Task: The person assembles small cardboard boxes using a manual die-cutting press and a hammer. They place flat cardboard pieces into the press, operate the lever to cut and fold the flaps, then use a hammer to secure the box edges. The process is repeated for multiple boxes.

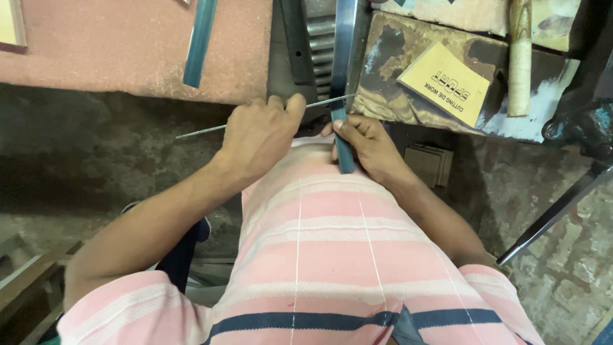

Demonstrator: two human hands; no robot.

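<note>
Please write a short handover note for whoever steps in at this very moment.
Left hand: gripping a thin rod that lies crosswise, its far end touching the strip.
Right hand: holding the near end of a dark metal strip, which runs away from the body over the bench.
Nearby: a second strip on the bench, a yellow booklet and a wooden handle to the right.
Done or left: cannot tell from this view.

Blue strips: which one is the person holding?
The long dark one in the middle, pinched by the right hand near its lower end. The other strip lies untouched on the pink board, up left.
</note>
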